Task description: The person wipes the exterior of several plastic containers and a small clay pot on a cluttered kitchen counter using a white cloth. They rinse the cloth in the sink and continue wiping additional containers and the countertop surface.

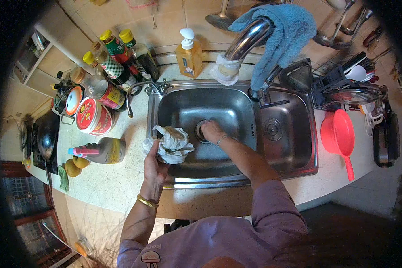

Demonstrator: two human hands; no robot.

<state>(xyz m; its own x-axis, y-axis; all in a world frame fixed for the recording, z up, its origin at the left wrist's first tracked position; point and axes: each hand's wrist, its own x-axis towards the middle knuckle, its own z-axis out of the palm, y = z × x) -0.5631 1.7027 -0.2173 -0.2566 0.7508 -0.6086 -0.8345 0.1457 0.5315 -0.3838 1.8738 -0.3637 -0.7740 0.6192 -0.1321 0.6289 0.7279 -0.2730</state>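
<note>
My left hand (155,160) holds a crumpled white cloth (173,144) over the left rim of a stainless steel double sink (201,183). Down in the large left basin, my right hand (211,130) reaches to the round drain (200,132). Its fingers cover part of the drain, and whether they grip anything there is hidden. The smaller right basin (288,147) has its own drain strainer (272,129). A chrome faucet (249,38) draped with a blue towel (288,33) stands behind the basins.
A slim tap (131,100) arches at the sink's left corner. Left on the counter are a spray bottle (110,150), a red-and-white tub (95,117) and several sauce bottles (120,67). A soap dispenser (189,60) stands behind. To the right are a red ladle (338,132) and a utensil rack (331,80).
</note>
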